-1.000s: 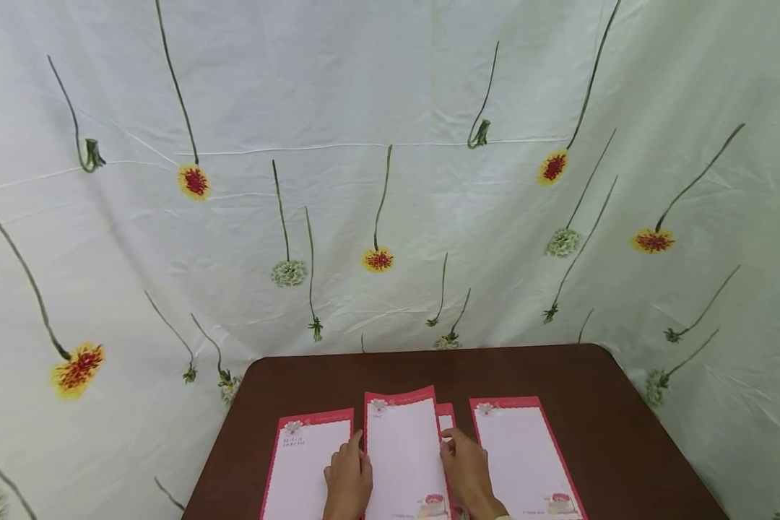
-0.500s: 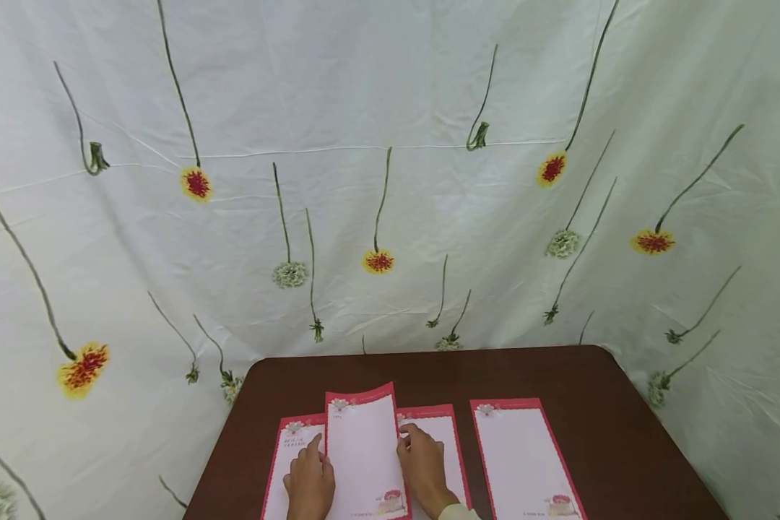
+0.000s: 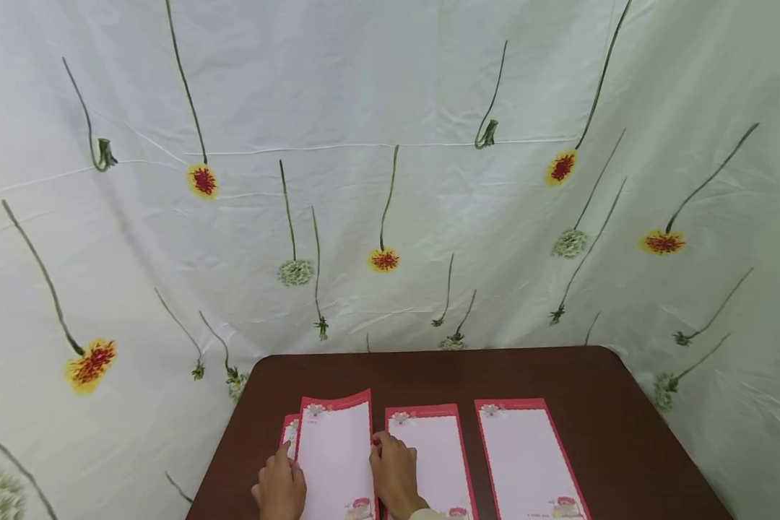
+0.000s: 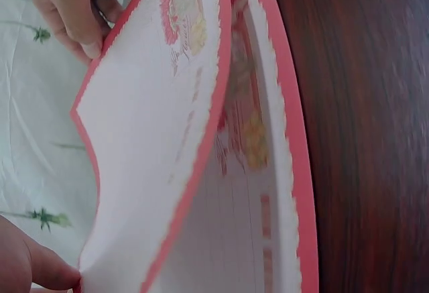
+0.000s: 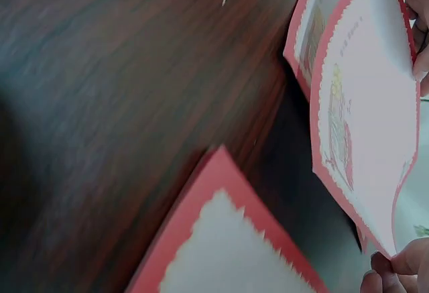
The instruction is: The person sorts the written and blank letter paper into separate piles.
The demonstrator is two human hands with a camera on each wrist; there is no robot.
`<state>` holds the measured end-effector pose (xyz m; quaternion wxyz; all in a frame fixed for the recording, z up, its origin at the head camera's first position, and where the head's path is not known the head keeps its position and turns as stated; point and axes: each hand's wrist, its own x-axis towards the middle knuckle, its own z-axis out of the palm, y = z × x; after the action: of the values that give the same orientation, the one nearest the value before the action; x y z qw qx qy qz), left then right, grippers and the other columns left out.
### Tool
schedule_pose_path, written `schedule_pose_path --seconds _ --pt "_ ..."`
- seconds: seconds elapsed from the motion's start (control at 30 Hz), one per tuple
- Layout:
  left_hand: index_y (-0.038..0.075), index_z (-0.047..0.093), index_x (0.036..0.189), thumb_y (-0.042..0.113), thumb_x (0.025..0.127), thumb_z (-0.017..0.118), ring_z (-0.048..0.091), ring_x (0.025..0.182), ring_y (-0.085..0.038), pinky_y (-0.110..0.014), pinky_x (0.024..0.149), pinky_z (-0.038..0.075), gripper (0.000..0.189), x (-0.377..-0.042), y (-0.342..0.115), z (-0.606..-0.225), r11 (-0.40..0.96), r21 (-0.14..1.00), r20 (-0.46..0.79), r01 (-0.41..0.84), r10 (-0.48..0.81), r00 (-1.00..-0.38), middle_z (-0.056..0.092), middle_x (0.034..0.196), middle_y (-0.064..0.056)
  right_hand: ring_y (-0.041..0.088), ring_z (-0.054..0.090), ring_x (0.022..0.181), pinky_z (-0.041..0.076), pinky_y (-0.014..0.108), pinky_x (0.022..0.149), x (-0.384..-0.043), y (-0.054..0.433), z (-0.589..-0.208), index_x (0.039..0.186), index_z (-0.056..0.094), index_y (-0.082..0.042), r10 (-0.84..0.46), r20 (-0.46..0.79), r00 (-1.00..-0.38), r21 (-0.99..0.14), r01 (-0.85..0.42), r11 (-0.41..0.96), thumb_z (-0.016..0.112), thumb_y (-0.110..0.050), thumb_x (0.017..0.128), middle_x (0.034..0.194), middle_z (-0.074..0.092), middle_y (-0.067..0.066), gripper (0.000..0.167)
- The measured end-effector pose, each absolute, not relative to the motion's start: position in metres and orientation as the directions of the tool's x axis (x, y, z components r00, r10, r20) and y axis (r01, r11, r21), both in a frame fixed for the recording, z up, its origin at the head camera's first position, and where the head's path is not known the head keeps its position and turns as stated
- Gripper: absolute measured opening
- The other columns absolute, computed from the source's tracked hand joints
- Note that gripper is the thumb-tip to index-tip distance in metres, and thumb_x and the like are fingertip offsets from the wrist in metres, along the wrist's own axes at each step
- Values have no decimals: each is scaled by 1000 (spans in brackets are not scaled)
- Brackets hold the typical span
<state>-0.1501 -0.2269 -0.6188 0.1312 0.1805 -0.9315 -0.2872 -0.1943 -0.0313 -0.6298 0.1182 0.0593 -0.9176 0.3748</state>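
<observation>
See a red-bordered sheet [image 3: 334, 458] held off the dark table [image 3: 429, 375], at left, above another sheet [image 3: 290, 430] and covering most of it. Find the left edge pinched under the thumb of the left hand [image 3: 279, 485], the right edge pinched between thumb and fingers of the right hand [image 3: 395, 471]. Note the paper bowing between the two grips, far edge curved. On its face, see a flower print at far left, a short line of marks below it, too small to read, a cake print at near right. Just right of the raised paper, find the middle sheet [image 3: 432, 448], left margin partly behind the right hand; farther right, apart, the right sheet [image 3: 529, 462]. Beyond, see hanging white cloth [image 3: 429, 79] with printed flowers.
</observation>
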Motion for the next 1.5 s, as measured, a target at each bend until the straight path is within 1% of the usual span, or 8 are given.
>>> schedule_pose_path --seconds 0.23,0.37,0.6,0.8,0.97,1.2,1.3,1.5 --pt "-9 55 138 8 100 49 56 111 -59 -69 84 40 42 -149 -240 -621 762 578 118 -293 -433 -894 61 122 -37 17 72 81 42 39 73 -190 -43 -630 102 76 -11 -35 298 -954 -664 -234 710 75 -11 92 87 78 -4 10" --pt "-9 56 138 8 100 50 56 111 -58 -68 84 40 41 -148 -242 -621 754 579 103 -309 -444 -890 61 120 -37 18 73 84 42 41 75 -190 -47 -630 104 76 -11 -45 271 -962 -683 -225 695 75 -10 93 89 78 -2 11" --pt "-8 58 135 7 100 53 57 110 -57 -68 84 39 38 -147 -245 -626 747 568 73 -346 -464 -883 63 116 -35 18 72 84 38 40 74 -189 -52 -634 105 75 -10 -51 267 -962 -672 -224 706 75 -10 93 85 74 -4 12" --pt "-8 61 133 7 100 56 58 107 -56 -68 83 41 37 -147 -247 -633 763 533 55 -366 -463 -885 63 113 -34 25 73 92 33 40 73 -188 -58 -639 107 75 -10 -51 252 -966 -653 -209 728 75 -8 93 98 78 4 15" --pt "-8 61 132 9 99 58 57 107 -56 -69 83 40 37 -145 -248 -636 768 524 54 -368 -461 -886 62 112 -34 27 72 95 35 43 73 -186 -60 -640 109 76 -11 -58 230 -972 -640 -196 743 72 -10 94 101 77 6 16" --pt "-10 57 134 12 97 61 50 114 -55 -66 89 36 43 -143 -246 -640 754 503 2 -423 -490 -872 54 118 -35 28 64 94 35 43 74 -183 -59 -644 113 75 -8 -71 204 -976 -618 -185 764 78 -13 91 97 67 6 23" --pt "-9 57 132 11 96 62 46 114 -54 -65 90 35 42 -143 -245 -643 745 498 -14 -444 -505 -863 49 118 -33 28 61 94 35 43 76 -183 -59 -646 116 75 -7 -75 179 -981 -610 -170 774 80 -15 90 97 62 5 27" --pt "-7 56 132 9 96 63 45 116 -54 -64 91 34 41 -144 -243 -649 739 492 -11 -460 -523 -852 47 121 -33 27 58 94 35 44 76 -181 -60 -647 117 76 -5 -72 174 -982 -602 -164 781 82 -16 86 96 58 5 33"
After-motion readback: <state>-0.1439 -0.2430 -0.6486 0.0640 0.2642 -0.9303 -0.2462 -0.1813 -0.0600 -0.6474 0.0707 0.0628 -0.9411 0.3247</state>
